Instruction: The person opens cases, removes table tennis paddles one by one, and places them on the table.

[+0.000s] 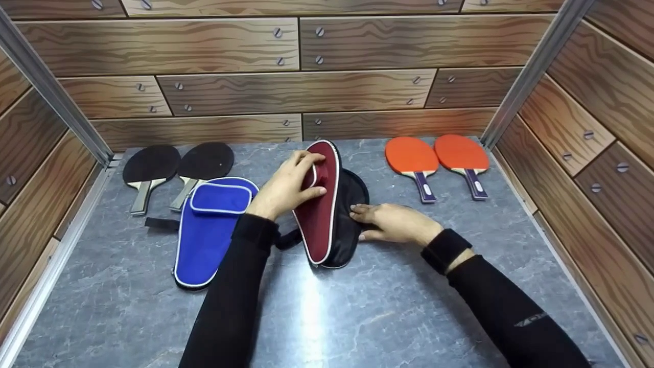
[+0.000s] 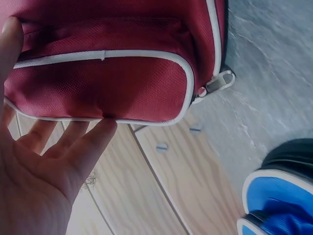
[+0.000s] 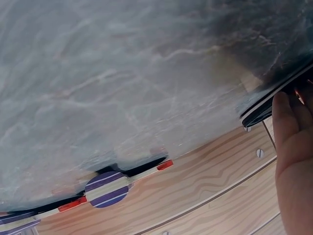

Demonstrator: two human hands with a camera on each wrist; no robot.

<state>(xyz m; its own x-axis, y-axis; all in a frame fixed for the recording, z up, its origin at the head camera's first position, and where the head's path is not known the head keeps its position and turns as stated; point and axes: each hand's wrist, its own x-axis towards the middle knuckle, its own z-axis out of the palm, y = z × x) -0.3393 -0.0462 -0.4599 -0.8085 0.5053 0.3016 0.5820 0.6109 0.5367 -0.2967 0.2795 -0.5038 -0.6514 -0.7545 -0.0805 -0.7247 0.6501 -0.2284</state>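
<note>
A dark red table tennis paddle case (image 1: 318, 225) with white piping is tilted up on its side near the middle of the table, its black half (image 1: 352, 189) lying beneath to the right. My left hand (image 1: 283, 191) grips the red front at its small pocket (image 2: 107, 90), thumb on one side and fingertips along the pocket's edge. A zipper pull (image 2: 220, 82) hangs at the case's rim in the left wrist view. With fingers fairly straight, my right hand (image 1: 401, 224) rests on the black half near its right edge. Whatever the case holds inside is hidden.
A blue paddle case (image 1: 207, 245) lies left of the red one, its black strap (image 1: 162, 223) sticking out. Two black paddles (image 1: 152, 163) (image 1: 207, 161) lie at the back left. Two orange-red paddles (image 1: 411, 154) (image 1: 461, 152) lie back right. Wood-patterned walls (image 1: 296, 92) enclose the table.
</note>
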